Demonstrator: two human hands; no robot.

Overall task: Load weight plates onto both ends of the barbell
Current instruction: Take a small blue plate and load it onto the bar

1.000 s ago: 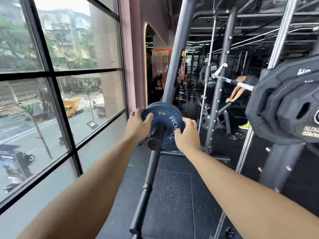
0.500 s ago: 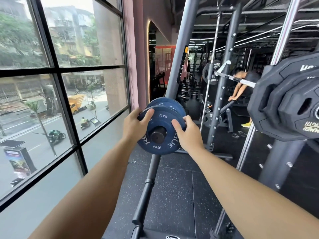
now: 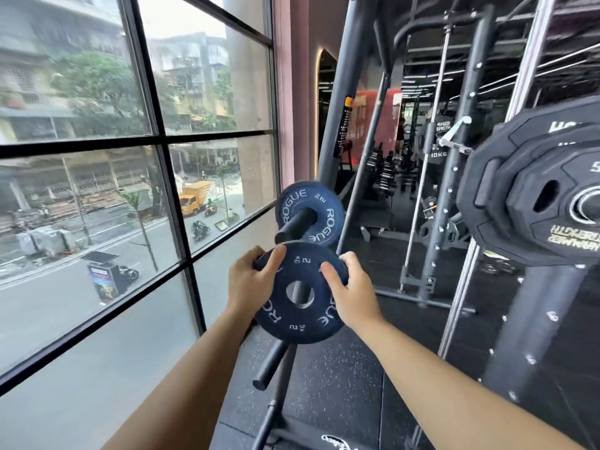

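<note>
A small round dark-blue 2 kg weight plate is gripped at its edges by the left hand and right hand, clear of the black storage peg.

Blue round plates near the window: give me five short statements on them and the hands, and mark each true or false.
1. Both hands hold the nearer blue round 2 kg plate. True: left hand, right hand.
2. The held plate sits on a peg. False: its centre hole is empty, clear of the black storage peg.
3. A second blue round plate remains on that peg. True.
4. The plates read 10 kg. False: both read 2 kg.
5. The big black plates lie on the floor. False: they hang raised at the right.
</note>
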